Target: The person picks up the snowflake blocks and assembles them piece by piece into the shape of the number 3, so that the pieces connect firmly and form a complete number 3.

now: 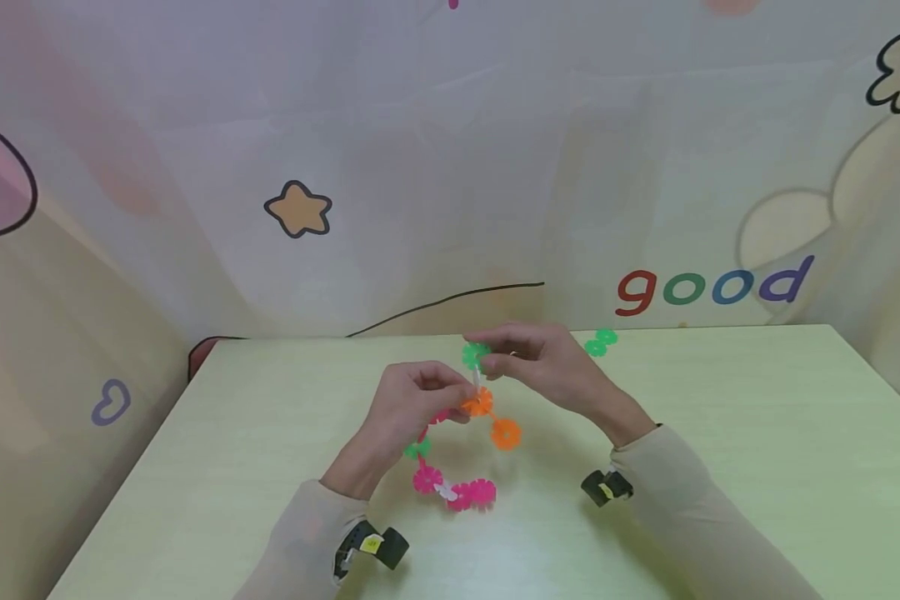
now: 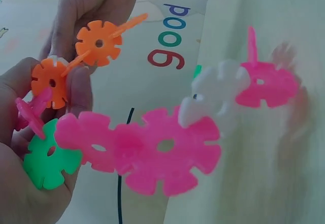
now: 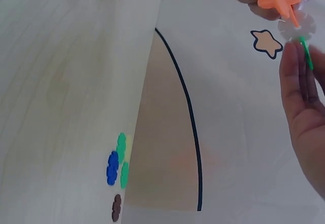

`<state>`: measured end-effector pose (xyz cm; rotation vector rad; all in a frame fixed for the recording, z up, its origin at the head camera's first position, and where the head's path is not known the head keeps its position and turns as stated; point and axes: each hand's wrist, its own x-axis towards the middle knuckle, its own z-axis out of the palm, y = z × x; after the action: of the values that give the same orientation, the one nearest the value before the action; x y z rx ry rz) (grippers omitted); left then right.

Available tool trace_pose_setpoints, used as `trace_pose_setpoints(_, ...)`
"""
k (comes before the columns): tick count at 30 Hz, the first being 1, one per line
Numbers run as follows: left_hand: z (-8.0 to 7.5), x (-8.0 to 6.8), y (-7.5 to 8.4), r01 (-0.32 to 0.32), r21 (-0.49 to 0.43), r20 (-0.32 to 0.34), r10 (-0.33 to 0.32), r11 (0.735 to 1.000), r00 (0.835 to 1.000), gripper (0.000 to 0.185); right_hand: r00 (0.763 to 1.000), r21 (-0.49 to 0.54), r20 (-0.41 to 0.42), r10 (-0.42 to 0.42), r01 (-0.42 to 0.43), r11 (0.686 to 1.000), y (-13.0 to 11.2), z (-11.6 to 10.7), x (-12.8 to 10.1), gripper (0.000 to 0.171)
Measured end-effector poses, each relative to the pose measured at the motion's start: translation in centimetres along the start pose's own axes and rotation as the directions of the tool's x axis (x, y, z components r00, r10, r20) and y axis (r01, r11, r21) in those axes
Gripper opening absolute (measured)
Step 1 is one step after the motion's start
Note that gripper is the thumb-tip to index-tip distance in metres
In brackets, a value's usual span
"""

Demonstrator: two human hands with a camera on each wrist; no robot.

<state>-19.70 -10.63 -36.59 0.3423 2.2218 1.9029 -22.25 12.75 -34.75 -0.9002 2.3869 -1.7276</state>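
Observation:
My left hand (image 1: 420, 402) pinches an orange notched plastic disc (image 2: 49, 83) of a linked chain between thumb and fingers. From that hand the chain hangs down in a curve: pink discs (image 2: 170, 145), a green disc (image 2: 51, 158) and a white disc (image 2: 216, 92) show in the left wrist view. Another orange disc (image 1: 506, 434) sticks out at the right. Above, my right hand (image 1: 543, 362) holds a green disc (image 1: 476, 356) between thumb and fingertips. A whitish disc (image 3: 297, 27) stands edge to edge between this green one and the orange disc.
Loose green discs (image 1: 596, 347) lie by the far table edge behind my right wrist. In the right wrist view, blue discs (image 3: 112, 168) and a brown disc (image 3: 117, 207) lie there too. A printed cloth (image 1: 450, 167) hangs behind the pale table (image 1: 757, 467).

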Motion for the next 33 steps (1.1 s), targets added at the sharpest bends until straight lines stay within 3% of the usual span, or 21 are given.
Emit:
trace_pose_setpoints(6,-0.2,0.1,0.1,0.042,0.022,-0.053,-0.041,0.999,0.998,0.014,0.991,-0.178,0.124,-0.053,0.075,0.981,-0.1,-0.1,-0.3,0.070)
trace_pose_setpoints(12,-0.1,0.1,0.2,0.068,0.027,-0.106,-0.064,0.997,0.992,0.016,0.988,-0.348,0.138,-0.064,0.109,0.931,-0.6,0.6,-0.5,0.094)
trace_pose_setpoints(16,-0.2,0.1,0.2,0.062,0.004,-0.135,-0.061,0.998,0.989,0.014,0.987,-0.434,0.130,-0.091,0.139,0.890,-0.8,1.3,-0.4,0.094)
trace_pose_setpoints(23,-0.1,0.2,0.1,0.047,-0.024,-0.147,-0.050,0.999,0.988,0.013,0.959,-0.520,0.115,-0.261,0.282,0.806,-0.3,1.9,-0.2,0.085)
trace_pose_setpoints(33,0.0,0.2,0.0,0.030,-0.041,-0.122,-0.035,0.999,0.992,0.012,0.947,-0.521,0.108,-0.303,0.314,0.794,0.3,1.9,-0.2,0.081)
